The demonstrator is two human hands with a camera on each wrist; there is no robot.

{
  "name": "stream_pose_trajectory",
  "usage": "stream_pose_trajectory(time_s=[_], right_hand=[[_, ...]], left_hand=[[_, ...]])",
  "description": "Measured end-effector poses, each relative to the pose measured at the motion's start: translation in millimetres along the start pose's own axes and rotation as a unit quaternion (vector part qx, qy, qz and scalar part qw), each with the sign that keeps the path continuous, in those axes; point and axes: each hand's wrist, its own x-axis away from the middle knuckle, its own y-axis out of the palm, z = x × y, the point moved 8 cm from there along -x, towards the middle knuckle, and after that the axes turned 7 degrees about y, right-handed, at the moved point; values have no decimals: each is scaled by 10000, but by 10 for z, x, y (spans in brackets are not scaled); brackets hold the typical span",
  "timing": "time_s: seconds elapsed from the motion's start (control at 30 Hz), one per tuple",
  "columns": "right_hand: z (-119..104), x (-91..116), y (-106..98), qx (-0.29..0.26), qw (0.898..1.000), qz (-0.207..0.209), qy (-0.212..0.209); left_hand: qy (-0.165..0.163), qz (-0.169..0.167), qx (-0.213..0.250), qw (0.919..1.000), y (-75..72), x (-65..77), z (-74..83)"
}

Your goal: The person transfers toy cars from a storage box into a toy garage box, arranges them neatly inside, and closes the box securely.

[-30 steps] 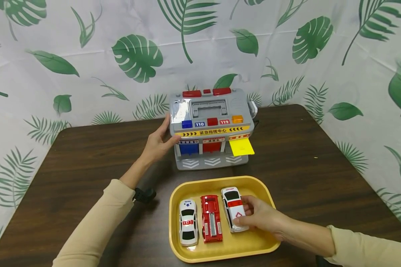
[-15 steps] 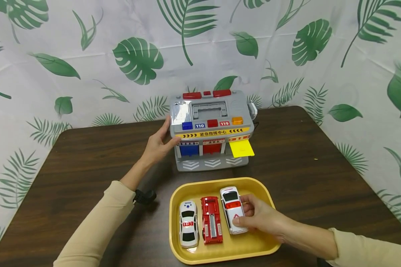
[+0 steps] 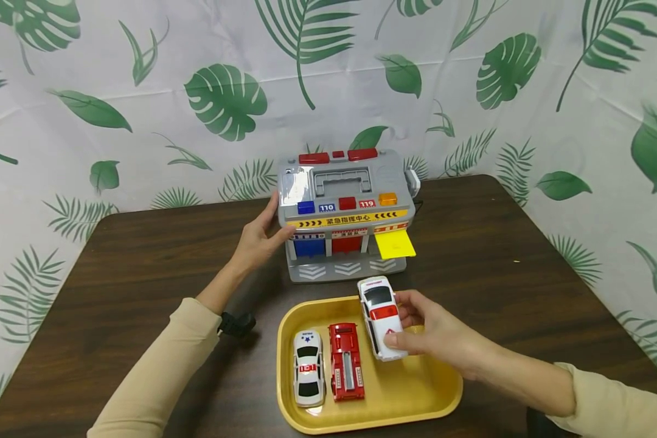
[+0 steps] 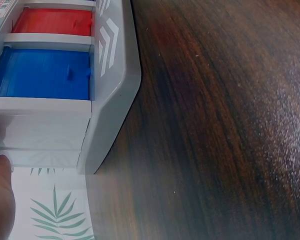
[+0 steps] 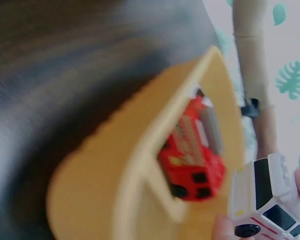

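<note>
Your right fingers (image 3: pixel 416 300) pinch the ambulance (image 3: pixel 381 325); clear the tray (image 3: pixel 402 392) below them, spread left fingers (image 3: pixel 266 215) bracing the station (image 3: pixel 346 217).

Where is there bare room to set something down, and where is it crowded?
Bare tabletop lies between its left edge and the left forearm, and right of the toy station, beyond the right forearm, save a yellow speck. Crowded: the narrow strip between station and tray; the tray, with police car, fire truck, and the right hand holding the ambulance above.
</note>
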Motion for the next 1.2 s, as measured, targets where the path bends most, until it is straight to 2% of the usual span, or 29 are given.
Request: stream_pose_trajectory(time_s=[0.13,0.23,0.33,0.5,0.67,0.93,1.2], right_hand=[[-230,48,-173,148,9985,318,-431],[-377,92,-344,282,9939,674,-827],[-457,111,-537,369,9885,1062,-1009],[-421,59,-844,347,9831,1539,-930],[-249,-50,-1060,200,9829,1693,-697],[80,-262,-1238,93,9868,1592,-292],[288,-516,-1177,313,9969,668,269]], left_hand=[[10,5,24,10000,5,-1,-1],[38,-9,65,10000,13,-5,-8],[88,-22,116,9999,22,-11,-10],[74,-17,167,9998,27,-16,-11],[10,-46,118,9999,35,-12,-12],[-6,-42,66,10000,27,-3,14],[-119,-48,74,9999,7,12,1]])
